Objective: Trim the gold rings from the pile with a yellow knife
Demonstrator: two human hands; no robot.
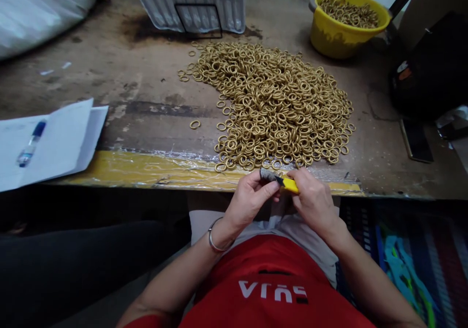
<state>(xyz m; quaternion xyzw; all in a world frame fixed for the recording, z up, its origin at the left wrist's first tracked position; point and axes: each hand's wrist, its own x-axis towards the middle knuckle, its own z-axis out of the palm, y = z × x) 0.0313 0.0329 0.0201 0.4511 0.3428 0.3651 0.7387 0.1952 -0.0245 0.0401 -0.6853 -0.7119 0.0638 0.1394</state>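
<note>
My right hand (pixel 314 199) is closed around a yellow-handled cutter (pixel 290 185) with a black front part. Its tip points left, toward my left hand (pixel 250 197). The fingers of that hand are pinched together with the thumb against the cutter's tip, and what they hold, if anything, is hidden. A grey wrap (pixel 268 174) appears to cover the left index fingertip. Just beyond both hands, at the table's edge, spreads a large heap of gold-coloured rings (pixel 278 104).
A yellow basin (pixel 331 40) of rings stands at the back right, a ribbed translucent container (pixel 204 1) at the back. Left are a white sack (pixel 44 11), papers (pixel 80 138) and a marker pen (pixel 32 143). A phone (pixel 417 140) lies right, near a black object (pixel 431 69).
</note>
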